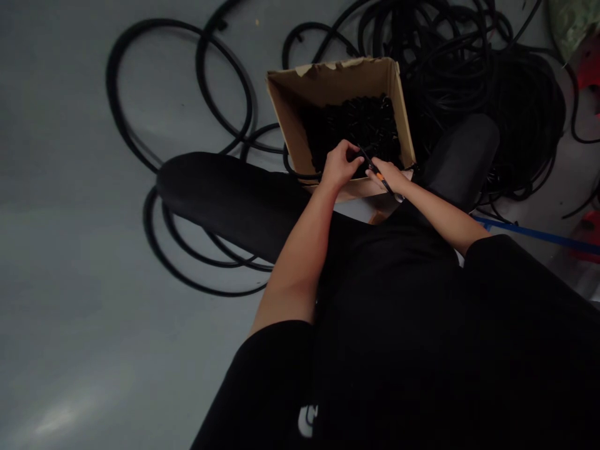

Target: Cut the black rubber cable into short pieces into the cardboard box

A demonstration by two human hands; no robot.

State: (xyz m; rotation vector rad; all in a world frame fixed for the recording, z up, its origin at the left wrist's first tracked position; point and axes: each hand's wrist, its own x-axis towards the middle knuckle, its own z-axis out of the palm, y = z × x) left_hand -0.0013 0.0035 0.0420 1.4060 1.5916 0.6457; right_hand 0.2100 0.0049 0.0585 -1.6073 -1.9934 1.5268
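Observation:
Over the near edge of an open cardboard box (347,70), my two hands work close together. The fingers of my left hand (338,165) are closed in a pinch on what looks like a black hose (302,176), which runs in from the left and passes behind the wrist. My right hand (390,176) grips scissors with orange and black handles (380,178); their dark blades point up and left towards my left fingertips. Many short black pieces (359,122) fill the lower part of the box. Exactly where the blades meet the hose is too dark to make out.
A large heap of coiled black hose (440,69) lies behind and right of the box. Loose hose loops (112,81) spread over the grey floor (60,250) at left. My bent legs (225,200) flank the box. Blue tape (529,230) and red objects (589,69) are at right.

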